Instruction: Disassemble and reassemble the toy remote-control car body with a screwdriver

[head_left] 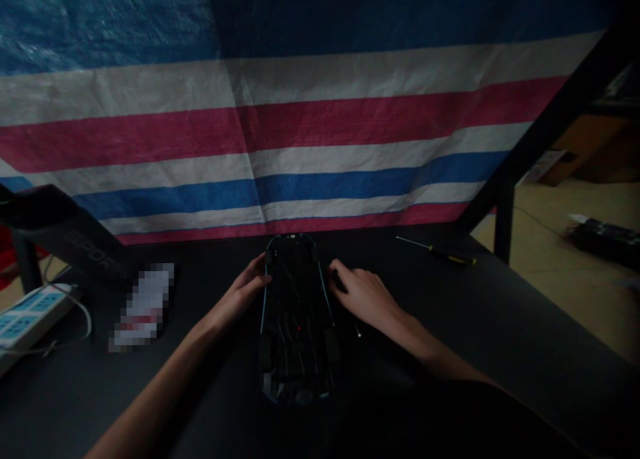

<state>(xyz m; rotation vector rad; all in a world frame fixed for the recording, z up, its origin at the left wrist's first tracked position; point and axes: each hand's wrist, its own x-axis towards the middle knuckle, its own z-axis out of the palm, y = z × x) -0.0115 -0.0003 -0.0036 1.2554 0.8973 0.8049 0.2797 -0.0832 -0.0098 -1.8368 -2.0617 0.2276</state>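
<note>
A dark toy car (295,299) lies upside down on the black table, its underside up and one end toward me. A small red dot shows on the underside. My left hand (250,279) rests against the car's left side, thumb at the edge and fingers partly hidden behind it. Beside the right edge, my right hand (357,286) has its fingers curled around a dark gap; whether a thing is in them I cannot make out. Just below that hand lies a thin piece with a shiny tip (359,334), too small and dim to name.
A screwdriver (450,256) with a black and yellow handle lies at the back right. On the left are a pixelated item (145,306), a dark bag-like thing (85,239) with lettering and a power strip (35,312) with its cable. A striped tarp (320,126) hangs behind.
</note>
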